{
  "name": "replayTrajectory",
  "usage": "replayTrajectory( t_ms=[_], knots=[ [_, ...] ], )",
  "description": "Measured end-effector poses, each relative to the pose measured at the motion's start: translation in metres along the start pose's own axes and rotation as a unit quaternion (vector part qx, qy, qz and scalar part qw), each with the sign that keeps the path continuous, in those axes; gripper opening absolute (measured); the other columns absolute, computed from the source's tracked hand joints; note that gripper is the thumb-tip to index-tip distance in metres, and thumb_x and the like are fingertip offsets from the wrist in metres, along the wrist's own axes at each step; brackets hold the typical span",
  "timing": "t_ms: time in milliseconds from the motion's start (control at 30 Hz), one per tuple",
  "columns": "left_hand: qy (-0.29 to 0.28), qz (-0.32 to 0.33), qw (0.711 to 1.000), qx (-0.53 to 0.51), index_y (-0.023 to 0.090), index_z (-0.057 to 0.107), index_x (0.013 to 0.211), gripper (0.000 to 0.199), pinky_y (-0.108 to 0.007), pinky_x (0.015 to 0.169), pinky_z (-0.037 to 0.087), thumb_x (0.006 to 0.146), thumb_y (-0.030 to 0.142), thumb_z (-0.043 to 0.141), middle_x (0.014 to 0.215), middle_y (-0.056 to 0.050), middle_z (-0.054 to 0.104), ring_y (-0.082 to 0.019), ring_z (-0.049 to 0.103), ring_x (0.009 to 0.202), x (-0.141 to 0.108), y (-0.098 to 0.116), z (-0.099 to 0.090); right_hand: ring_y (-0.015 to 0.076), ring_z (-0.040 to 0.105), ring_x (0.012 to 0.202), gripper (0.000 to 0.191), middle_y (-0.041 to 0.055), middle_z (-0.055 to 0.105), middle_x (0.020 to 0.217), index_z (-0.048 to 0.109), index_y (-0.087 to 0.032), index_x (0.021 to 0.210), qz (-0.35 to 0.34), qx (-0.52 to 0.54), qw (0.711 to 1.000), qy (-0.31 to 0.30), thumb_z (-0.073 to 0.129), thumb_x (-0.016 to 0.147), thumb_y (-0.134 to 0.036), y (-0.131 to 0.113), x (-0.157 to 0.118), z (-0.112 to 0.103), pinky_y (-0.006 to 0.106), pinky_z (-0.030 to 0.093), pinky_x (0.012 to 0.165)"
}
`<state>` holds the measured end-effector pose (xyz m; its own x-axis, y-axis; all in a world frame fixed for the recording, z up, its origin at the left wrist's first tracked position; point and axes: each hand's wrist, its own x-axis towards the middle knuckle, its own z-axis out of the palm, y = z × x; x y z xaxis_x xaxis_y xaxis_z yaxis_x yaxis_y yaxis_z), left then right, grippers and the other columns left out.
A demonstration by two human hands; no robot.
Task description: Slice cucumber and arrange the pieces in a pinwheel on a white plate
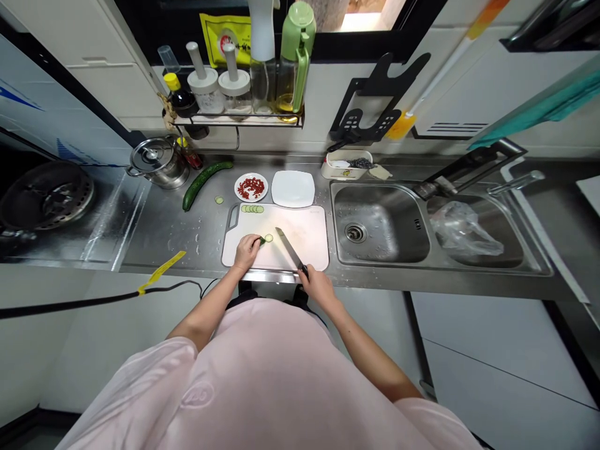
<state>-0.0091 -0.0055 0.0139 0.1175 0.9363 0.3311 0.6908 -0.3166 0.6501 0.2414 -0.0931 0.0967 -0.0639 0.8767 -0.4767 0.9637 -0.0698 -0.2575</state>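
My left hand [248, 251] is closed on a short cucumber piece [262, 240] at the left part of the white cutting board [304, 220]. Most of that piece is hidden by my fingers. Just right of it a round cucumber slice [269, 238] lies on the board. My right hand [319, 284] grips the handle of a kitchen knife [291, 249] over the board's front edge. Its blade points away and to the left, apart from the cucumber piece. A row of cucumber slices [252, 209] lies along the board's far left corner.
Behind the board stand a plate of chopped red pieces [250, 187] and a white plate [293, 189]. A whole cucumber [202, 185] and a lidded pot [159, 162] are left. The double sink [380, 219] is right, with a plastic bag [464, 231]. A bottle shelf [244, 120] hangs above.
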Motion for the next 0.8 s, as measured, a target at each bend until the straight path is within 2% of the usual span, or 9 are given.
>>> replayTrajectory(
  t_ms=[233, 367, 467, 600, 800],
  knots=[
    [-0.018, -0.017, 0.998, 0.052, 0.021, 0.06, 0.108, 0.028, -0.036, 0.093, 0.041, 0.087, 0.035, 0.048, 0.108, -0.01, 0.061, -0.022, 0.054, 0.104, 0.013, 0.016, -0.006, 0.0202, 0.061, 0.085, 0.041, 0.01, 0.066, 0.091, 0.052, -0.017, 0.107, 0.039, 0.012, 0.999, 0.006, 0.026, 0.096, -0.047, 0.003, 0.007, -0.005, 0.025, 0.032, 0.064],
    [-0.052, -0.013, 0.992, 0.113, 0.023, 0.062, 0.108, 0.03, -0.045, 0.098, 0.034, 0.081, 0.036, 0.056, 0.116, -0.011, 0.057, -0.028, 0.048, 0.109, 0.023, 0.031, 0.0, 0.02, 0.061, 0.085, 0.041, 0.0096, 0.065, 0.091, 0.053, -0.018, 0.106, 0.043, 0.012, 0.999, 0.013, 0.026, 0.096, -0.047, 0.005, 0.008, -0.003, 0.025, 0.032, 0.064],
    [-0.076, -0.006, 0.987, 0.144, 0.024, 0.066, 0.1, 0.025, -0.054, 0.103, 0.025, 0.077, 0.034, 0.062, 0.117, -0.011, 0.055, -0.032, 0.044, 0.112, 0.03, 0.04, 0.006, 0.0201, 0.061, 0.084, 0.041, 0.0088, 0.065, 0.09, 0.053, -0.018, 0.105, 0.041, 0.017, 0.999, 0.014, 0.026, 0.096, -0.048, 0.006, 0.008, -0.001, 0.025, 0.031, 0.063],
    [-0.099, -0.007, 0.979, 0.18, 0.023, 0.068, 0.084, 0.016, -0.06, 0.105, 0.015, 0.072, 0.034, 0.066, 0.11, -0.012, 0.057, -0.034, 0.042, 0.111, 0.039, 0.044, 0.011, 0.0204, 0.061, 0.086, 0.043, 0.0099, 0.065, 0.092, 0.053, -0.017, 0.107, 0.046, 0.019, 0.999, 0.006, 0.025, 0.096, -0.048, 0.007, 0.008, -0.001, 0.025, 0.032, 0.065],
    [-0.136, -0.01, 0.972, 0.189, 0.023, 0.069, 0.077, 0.014, -0.059, 0.108, 0.012, 0.074, 0.035, 0.063, 0.087, -0.01, 0.061, -0.03, 0.049, 0.099, 0.05, 0.036, 0.013, 0.0199, 0.06, 0.087, 0.043, 0.0099, 0.065, 0.093, 0.053, -0.018, 0.107, 0.053, 0.02, 0.998, 0.003, 0.026, 0.096, -0.049, 0.008, 0.01, -0.001, 0.024, 0.033, 0.065]
  ],
)
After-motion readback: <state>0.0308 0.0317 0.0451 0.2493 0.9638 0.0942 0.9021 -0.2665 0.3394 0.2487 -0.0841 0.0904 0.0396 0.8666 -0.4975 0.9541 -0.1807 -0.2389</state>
